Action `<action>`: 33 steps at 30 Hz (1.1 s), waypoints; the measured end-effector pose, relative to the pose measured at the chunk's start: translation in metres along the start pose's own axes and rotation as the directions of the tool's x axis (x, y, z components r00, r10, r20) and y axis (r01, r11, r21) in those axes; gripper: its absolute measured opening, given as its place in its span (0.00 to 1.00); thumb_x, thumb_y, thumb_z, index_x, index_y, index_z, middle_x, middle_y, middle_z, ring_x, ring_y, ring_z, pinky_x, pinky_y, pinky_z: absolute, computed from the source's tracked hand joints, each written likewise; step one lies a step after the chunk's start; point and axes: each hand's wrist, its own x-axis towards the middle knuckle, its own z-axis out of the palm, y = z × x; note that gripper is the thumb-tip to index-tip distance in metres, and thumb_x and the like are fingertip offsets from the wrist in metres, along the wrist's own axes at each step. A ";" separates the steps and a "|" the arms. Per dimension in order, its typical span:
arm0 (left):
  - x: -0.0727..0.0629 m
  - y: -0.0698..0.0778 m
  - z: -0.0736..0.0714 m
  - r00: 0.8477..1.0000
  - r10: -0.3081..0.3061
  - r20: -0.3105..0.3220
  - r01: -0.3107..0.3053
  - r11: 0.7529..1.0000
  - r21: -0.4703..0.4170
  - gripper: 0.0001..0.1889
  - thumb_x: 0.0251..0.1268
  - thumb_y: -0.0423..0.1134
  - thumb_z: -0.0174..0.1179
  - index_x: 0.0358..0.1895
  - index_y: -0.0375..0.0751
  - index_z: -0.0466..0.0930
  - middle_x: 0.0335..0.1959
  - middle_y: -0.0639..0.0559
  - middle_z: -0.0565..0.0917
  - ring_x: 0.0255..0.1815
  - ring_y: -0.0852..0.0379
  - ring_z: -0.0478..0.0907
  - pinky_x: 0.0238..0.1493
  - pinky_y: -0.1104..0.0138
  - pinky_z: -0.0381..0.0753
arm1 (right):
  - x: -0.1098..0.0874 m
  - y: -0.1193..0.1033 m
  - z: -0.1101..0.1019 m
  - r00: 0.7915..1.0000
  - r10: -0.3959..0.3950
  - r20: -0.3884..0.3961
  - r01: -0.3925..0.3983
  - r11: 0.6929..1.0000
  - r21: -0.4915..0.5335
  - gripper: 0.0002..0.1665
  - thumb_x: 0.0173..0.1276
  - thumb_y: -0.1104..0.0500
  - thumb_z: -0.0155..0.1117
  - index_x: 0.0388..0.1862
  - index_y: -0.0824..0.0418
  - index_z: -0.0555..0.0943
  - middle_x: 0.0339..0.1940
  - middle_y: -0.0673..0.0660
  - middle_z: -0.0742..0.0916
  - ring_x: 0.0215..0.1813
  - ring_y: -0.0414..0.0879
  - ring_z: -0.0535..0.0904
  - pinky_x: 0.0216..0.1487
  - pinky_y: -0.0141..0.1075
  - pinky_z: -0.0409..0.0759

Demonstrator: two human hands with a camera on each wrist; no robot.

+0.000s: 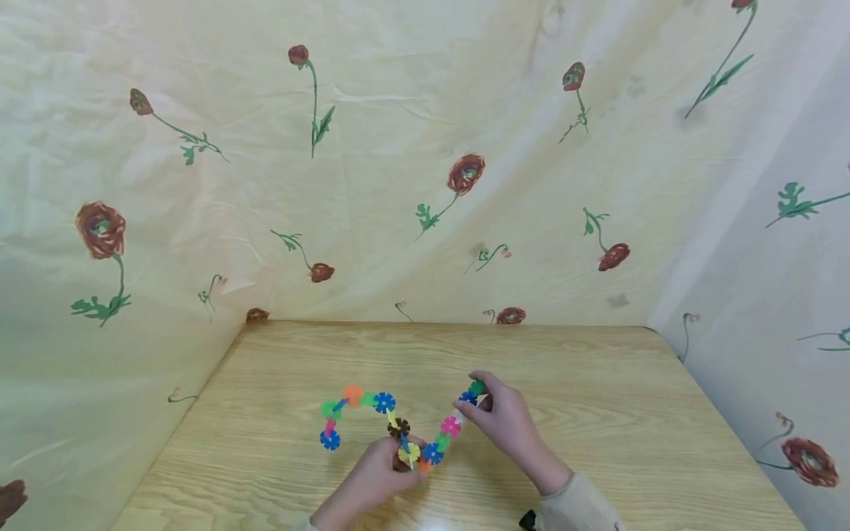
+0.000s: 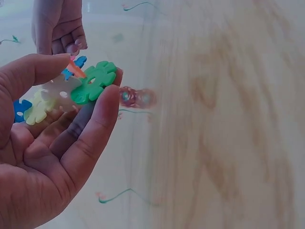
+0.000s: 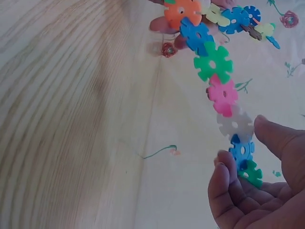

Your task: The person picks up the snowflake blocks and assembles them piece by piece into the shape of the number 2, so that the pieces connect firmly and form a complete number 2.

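Note:
A chain of interlocking plastic snowflake discs (image 1: 353, 395) in many colours is held over the table, bending up on both sides of a low middle. My left hand (image 1: 375, 472) grips that low part, near a yellow disc (image 1: 409, 452). In the left wrist view, its thumb and fingers hold a green disc (image 2: 97, 81) with an orange one slotted in. At the chain's right end my right hand (image 1: 508, 424) holds the last discs between thumb and fingers. The right wrist view shows the thumb beside a white disc (image 3: 235, 123), with fingers behind the blue and green end discs (image 3: 250, 174).
The wood-grain table (image 1: 265, 472) spreads under both hands. Cream cloth with printed red flowers (image 1: 398, 184) hangs behind it and along both sides. A small black object (image 1: 527, 520) shows at the right sleeve (image 1: 574, 505).

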 end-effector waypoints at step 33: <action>0.027 0.001 -0.019 0.980 -0.027 0.197 -0.005 0.987 0.161 0.26 0.58 0.35 0.69 0.59 0.28 0.73 0.49 0.41 0.81 0.38 0.55 0.81 0.41 0.63 0.81 | -0.036 0.057 -0.040 0.925 0.033 0.379 -0.012 0.998 -0.057 0.08 0.74 0.60 0.57 0.37 0.60 0.82 0.26 0.51 0.81 0.23 0.44 0.76 0.23 0.34 0.76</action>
